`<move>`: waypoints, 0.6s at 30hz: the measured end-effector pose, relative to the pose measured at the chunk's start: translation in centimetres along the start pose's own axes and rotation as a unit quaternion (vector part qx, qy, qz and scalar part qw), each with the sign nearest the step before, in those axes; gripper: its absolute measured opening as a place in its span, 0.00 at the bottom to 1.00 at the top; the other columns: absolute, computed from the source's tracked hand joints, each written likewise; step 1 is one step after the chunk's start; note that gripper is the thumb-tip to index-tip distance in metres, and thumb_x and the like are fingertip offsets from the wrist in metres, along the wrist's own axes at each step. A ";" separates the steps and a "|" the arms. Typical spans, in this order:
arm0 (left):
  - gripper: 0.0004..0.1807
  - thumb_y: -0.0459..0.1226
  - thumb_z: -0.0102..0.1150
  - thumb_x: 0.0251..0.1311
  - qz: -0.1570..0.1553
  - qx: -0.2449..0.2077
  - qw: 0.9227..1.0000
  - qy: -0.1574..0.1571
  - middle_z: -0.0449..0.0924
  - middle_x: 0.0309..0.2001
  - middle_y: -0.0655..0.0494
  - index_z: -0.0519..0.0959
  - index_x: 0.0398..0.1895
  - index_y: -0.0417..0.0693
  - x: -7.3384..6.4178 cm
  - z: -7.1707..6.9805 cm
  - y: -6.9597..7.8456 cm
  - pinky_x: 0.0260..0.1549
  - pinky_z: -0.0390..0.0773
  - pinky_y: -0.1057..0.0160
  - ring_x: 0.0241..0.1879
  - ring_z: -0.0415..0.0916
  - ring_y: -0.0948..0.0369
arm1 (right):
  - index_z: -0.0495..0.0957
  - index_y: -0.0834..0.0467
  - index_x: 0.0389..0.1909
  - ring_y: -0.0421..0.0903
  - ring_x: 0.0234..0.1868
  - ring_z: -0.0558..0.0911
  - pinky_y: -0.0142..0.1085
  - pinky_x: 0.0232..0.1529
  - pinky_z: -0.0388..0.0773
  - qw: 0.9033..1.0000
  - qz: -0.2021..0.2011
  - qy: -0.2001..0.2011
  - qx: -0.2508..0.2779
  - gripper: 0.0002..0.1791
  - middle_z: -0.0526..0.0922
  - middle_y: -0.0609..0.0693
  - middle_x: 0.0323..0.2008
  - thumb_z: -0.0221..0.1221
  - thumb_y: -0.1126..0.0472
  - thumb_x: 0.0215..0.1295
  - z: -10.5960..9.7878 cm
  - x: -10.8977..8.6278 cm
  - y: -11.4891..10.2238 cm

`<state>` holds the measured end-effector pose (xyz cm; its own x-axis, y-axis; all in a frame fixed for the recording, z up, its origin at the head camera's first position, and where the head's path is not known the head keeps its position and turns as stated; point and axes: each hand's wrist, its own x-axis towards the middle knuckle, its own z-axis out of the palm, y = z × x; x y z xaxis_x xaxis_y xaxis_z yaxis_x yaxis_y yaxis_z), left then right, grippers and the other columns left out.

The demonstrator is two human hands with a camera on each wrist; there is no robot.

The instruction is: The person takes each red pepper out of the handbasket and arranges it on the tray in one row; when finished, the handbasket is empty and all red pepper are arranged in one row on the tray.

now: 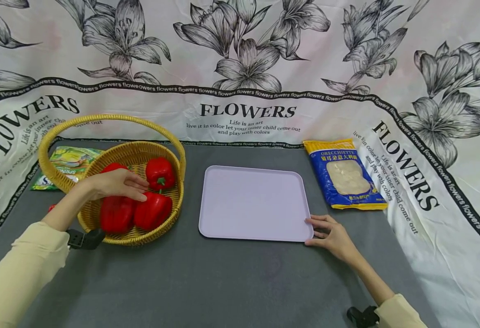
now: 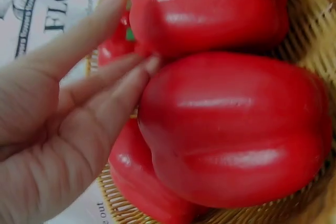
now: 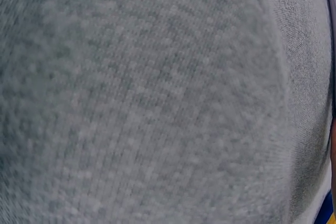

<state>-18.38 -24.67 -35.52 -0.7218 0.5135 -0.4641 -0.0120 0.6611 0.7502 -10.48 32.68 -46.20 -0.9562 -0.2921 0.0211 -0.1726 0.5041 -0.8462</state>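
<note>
Several red bell peppers (image 1: 153, 212) lie in a yellow wicker basket (image 1: 173, 223) with a tall arched handle. My left hand (image 1: 118, 183) is inside the basket over the peppers, its fingers extended. In the left wrist view, the fingertips reach the side of a large pepper (image 2: 236, 129), and the thumb stands apart; whether they press on it I cannot tell. With fingers spread, my right hand (image 1: 334, 237) touches the right front corner of a pale lilac rectangular tray (image 1: 256, 205). The right wrist view shows mostly blurred grey cloth.
A blue and yellow orecchiette pasta bag (image 1: 346, 175) lies behind my right hand. Partly behind the basket is a green and yellow packet (image 1: 69, 160). A small red thing (image 1: 51, 207) shows at the basket's left. Grey cloth (image 1: 240, 282) covers the table; a flower-printed cloth (image 1: 248, 114) surrounds it.
</note>
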 end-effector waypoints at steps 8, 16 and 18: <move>0.35 0.44 0.66 0.58 -0.013 0.069 0.997 -0.038 0.73 0.57 0.33 0.69 0.59 0.25 1.0 -0.5 0.4 0.55 0.73 0.48 0.59 0.70 0.40 | 0.79 0.69 0.51 0.36 0.53 0.75 0.30 0.44 0.78 1.000 -0.005 0.003 -0.014 0.30 0.74 0.64 0.55 0.74 0.69 0.43 -0.3 0.2 0.5; 0.37 0.47 0.67 0.56 -0.034 0.100 0.992 -0.063 0.74 0.57 0.35 0.69 0.59 0.26 1.5 -0.7 0.9 0.54 0.73 0.47 0.57 0.70 0.42 | 0.78 0.69 0.52 0.42 0.54 0.76 0.31 0.44 0.79 1.000 -0.013 -0.004 -0.028 0.30 0.74 0.65 0.56 0.73 0.69 0.45 -0.7 0.6 0.4; 0.38 0.48 0.67 0.56 -0.039 0.105 0.991 -0.069 0.72 0.58 0.34 0.69 0.60 0.27 1.6 -0.7 0.8 0.54 0.72 0.45 0.58 0.69 0.41 | 0.78 0.70 0.52 0.44 0.54 0.77 0.31 0.44 0.79 0.999 -0.018 -0.004 -0.031 0.29 0.74 0.65 0.56 0.73 0.69 0.45 -0.9 0.8 0.5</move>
<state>-20.09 -23.68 -35.31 -0.6230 0.5162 -0.5877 0.0898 0.7936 0.6018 -11.50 33.40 -46.11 -0.9474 -0.3165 0.0464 -0.2211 0.5430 -0.8101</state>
